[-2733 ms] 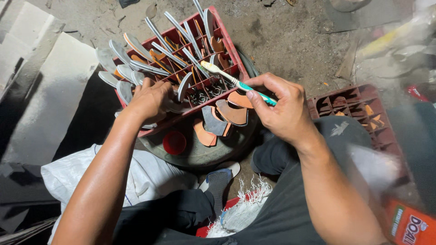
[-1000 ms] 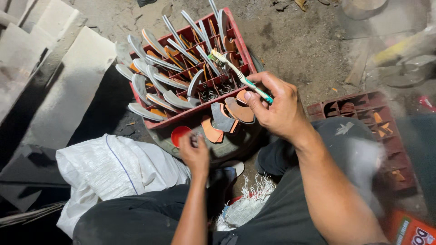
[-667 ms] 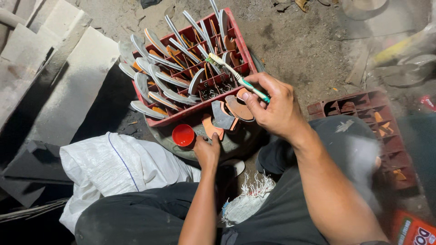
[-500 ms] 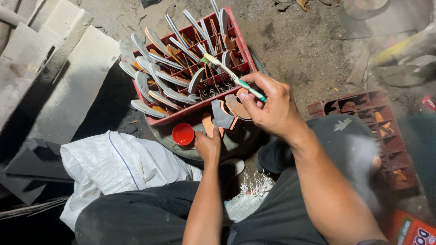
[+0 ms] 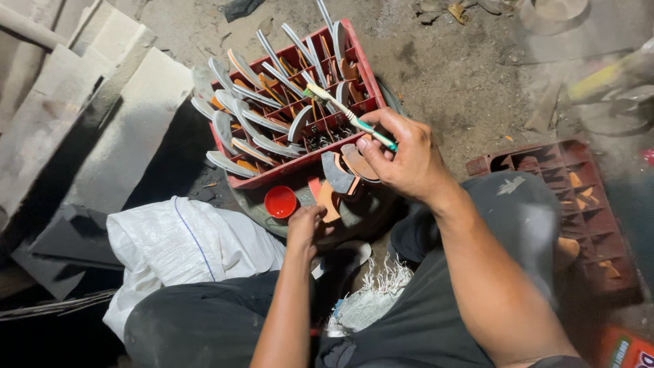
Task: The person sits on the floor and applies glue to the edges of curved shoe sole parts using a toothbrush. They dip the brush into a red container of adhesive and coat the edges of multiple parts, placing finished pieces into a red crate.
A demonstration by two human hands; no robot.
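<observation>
Our right hand (image 5: 402, 157) grips a toothbrush (image 5: 349, 116) over the red crate (image 5: 364, 75) of blades (image 5: 255, 123); our left hand (image 5: 304, 228) pinches an orange piece (image 5: 330, 202) beside a red cap (image 5: 280, 202).

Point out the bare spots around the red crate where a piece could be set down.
Bare dirt ground lies right of the red crate, up to the second crate. Crowded: the red crate's slots, and the basin beneath the left hand and right hand.
</observation>
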